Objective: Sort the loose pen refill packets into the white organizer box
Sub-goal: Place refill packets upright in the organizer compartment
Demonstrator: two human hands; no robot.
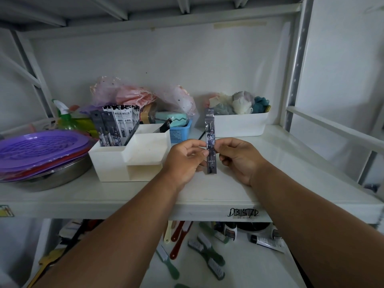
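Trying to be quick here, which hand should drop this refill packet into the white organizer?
Probably left. Both the left hand and right hand pinch the packet, but the organizer sits to the left, beside that hand.

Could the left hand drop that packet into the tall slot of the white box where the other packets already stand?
Probably yes. The left hand pinches the refill packet together with the right hand, just right of the white organizer box. The tall compartment with standing packets is open-topped, and nothing lies between.
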